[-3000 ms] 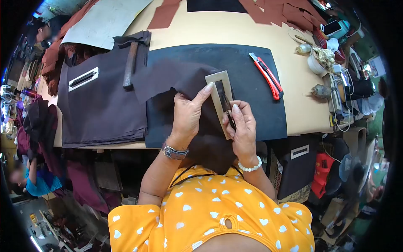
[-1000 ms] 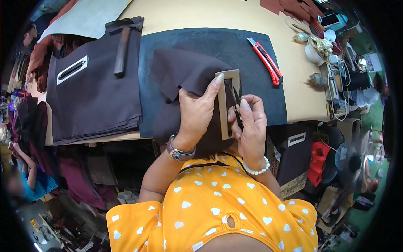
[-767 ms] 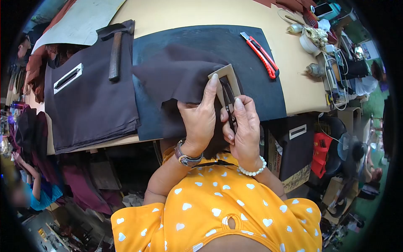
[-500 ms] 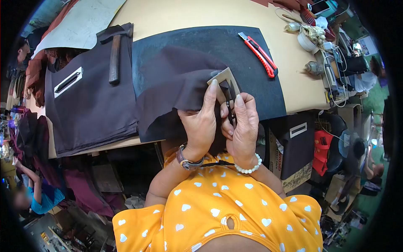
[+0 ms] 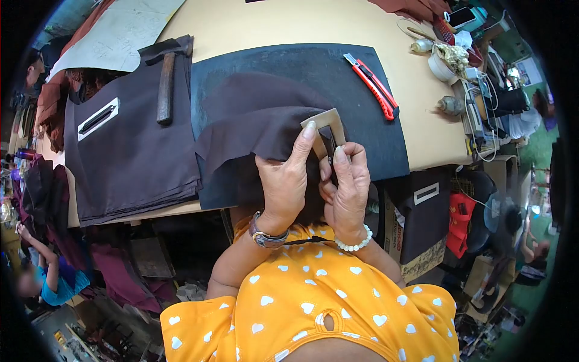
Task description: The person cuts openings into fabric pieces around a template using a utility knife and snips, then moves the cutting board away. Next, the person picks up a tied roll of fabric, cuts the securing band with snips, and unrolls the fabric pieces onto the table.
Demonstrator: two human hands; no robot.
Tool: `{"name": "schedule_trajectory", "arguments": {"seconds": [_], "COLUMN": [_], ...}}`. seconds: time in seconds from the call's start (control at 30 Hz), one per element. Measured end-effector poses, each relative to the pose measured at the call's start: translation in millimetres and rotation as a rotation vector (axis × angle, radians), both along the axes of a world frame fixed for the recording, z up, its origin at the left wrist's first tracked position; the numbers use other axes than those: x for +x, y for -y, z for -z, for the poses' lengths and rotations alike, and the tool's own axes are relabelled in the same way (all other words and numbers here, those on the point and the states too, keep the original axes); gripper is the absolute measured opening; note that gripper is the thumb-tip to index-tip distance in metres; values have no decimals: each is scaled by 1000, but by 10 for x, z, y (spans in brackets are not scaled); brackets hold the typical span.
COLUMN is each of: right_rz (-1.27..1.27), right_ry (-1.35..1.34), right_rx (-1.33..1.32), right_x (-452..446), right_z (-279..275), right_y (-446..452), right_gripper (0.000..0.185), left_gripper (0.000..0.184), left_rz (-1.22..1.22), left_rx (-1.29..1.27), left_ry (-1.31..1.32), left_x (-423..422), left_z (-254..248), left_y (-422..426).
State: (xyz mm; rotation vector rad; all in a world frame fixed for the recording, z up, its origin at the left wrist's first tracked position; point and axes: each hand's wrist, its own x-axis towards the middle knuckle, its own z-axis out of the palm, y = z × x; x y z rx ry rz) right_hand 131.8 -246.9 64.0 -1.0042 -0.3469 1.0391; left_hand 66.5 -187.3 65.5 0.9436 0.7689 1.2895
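Observation:
My left hand (image 5: 284, 184) is closed on a dark brown sheet (image 5: 253, 123) of leather or fabric, its thumb pressing a tan slotted frame (image 5: 327, 117) against it. Between the thumb and fingers of my right hand (image 5: 347, 187) is a narrow dark strip (image 5: 328, 140) that lies in the frame's slot. Whether the strip is part of the sheet, I cannot tell. Both hands are close together over the front edge of a black cutting mat (image 5: 241, 65). The sheet drapes over the mat and hides the left fingers.
A red utility knife (image 5: 373, 85) lies on the mat's right side. To the left, a hammer (image 5: 164, 90) rests on stacked dark sheets (image 5: 145, 163), beside a white slotted frame (image 5: 90, 128). Jars, a bowl and cables crowd the table's right end. Another person (image 5: 51, 271) is at lower left.
The frame has tilted slightly and sits a little lower in view. My right fingers have closed higher along the strip, which now looks straighter in the slot. Both hands keep their hold.

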Motion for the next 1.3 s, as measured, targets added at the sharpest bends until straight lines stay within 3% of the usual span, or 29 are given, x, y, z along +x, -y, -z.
{"name": "schedule_trajectory", "arguments": {"seconds": [0.13,0.17,0.2,0.27,0.37,0.47,0.5,0.6,0.7,0.8,0.93,1.07,1.2,1.23,1.3], "right_rz": [-61,-27,21,-36,-68,-77,-78,-17,6,-78,-186,-382,-273,-139,-48], "right_ry": [20,114,358,1098,1651,1982,2043,2068,2015,1952,1570,995,1102,1332,1595], "right_rx": [-36,48,177,134,355,435,450,592,588,482,359,9,-148,-47,-179], "right_x": [101,166,202,430,619,732,752,762,754,717,681,623,789,878,964], "right_z": [-105,-52,-33,-157,-255,-330,-358,-398,-394,-464,-467,-458,-149,56,193], "right_y": [129,154,142,152,-59,-164,-187,-288,-335,-341,-394,-469,-674,-710,-638], "right_gripper": [16,23,28,39,44,47,38,33,24,19,22,12,16,22,23], "left_gripper": [15,15,16,16,14,14,15,15,14,16,18,19,20,20,20], "left_rz": [52,70,88,123,167,192,198,227,335,347,345,448,451,386,248], "left_rx": [-52,-39,-27,-47,-58,-25,-9,16,-75,8,-164,-277,-265,-232,-166], "left_ry": [66,62,58,62,26,-9,-19,-4,-29,34,121,95,31,33,39], "left_x": [-5,-19,-36,-64,-106,-150,-166,-196,-229,-242,-255,-309,-348,-350,-343], "left_z": [6,0,-7,-53,-132,-191,-200,-188,-170,-136,-167,-144,-134,-122,-64], "left_y": [-94,-128,-152,-172,-160,-119,-112,-122,-130,-150,-135,-190,-193,-193,-199]}}
